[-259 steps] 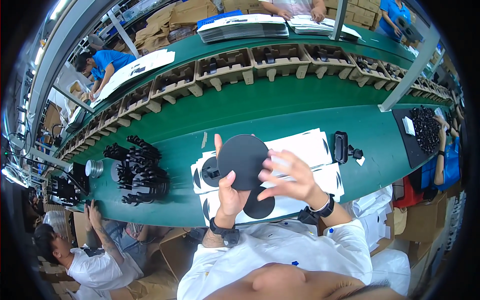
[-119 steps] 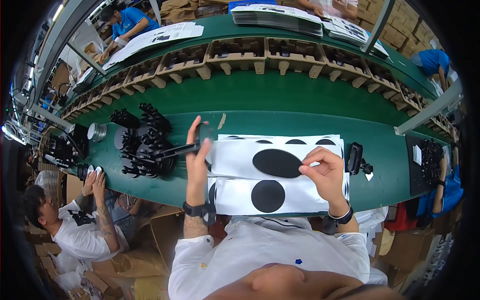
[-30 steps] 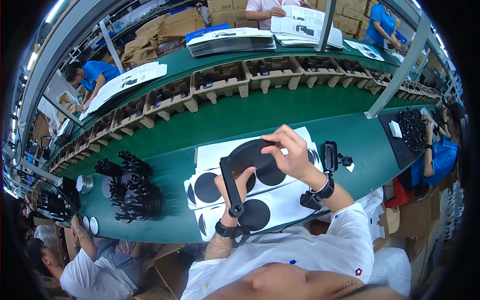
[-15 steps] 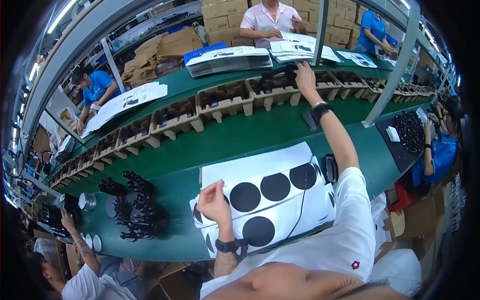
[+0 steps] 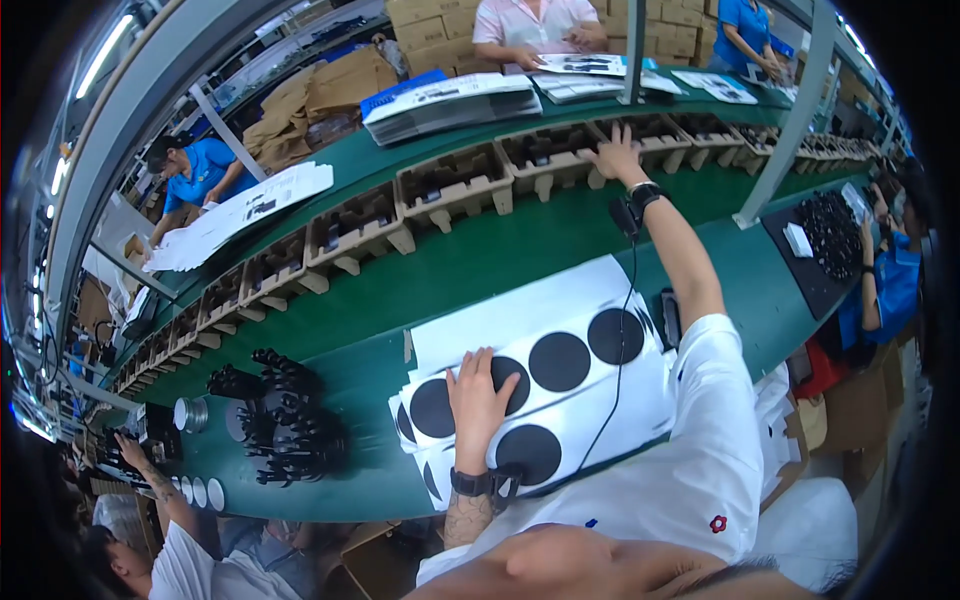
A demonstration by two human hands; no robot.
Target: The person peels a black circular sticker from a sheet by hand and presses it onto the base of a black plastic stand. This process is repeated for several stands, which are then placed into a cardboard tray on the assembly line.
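Observation:
My left hand [image 5: 478, 400] lies open, fingers spread, on a stack of white sheets [image 5: 510, 317] that bear rows of round black discs [image 5: 559, 362]. It partly covers one disc. My right hand [image 5: 618, 157] is stretched far forward, fingers apart, over the near rim of a brown moulded tray [image 5: 545, 178] in a long row; I see nothing held in it. Dark parts lie inside that tray, too small to name. A black band with a small box [image 5: 625, 215] sits at my right wrist, and a thin cord runs down from it across the sheets.
Black parts [image 5: 290, 420] stand in a cluster on the green bench at left, near silver discs [image 5: 190, 414]. Stacked printed sheets [image 5: 450, 108] lie beyond the trays. A grey post [image 5: 785, 130] rises at right. Co-workers sit on both sides and across.
My left hand has come down from a pinch above the sheets to lie spread on them. My right hand has opened its fingers at the trays, where a black part was by it before.

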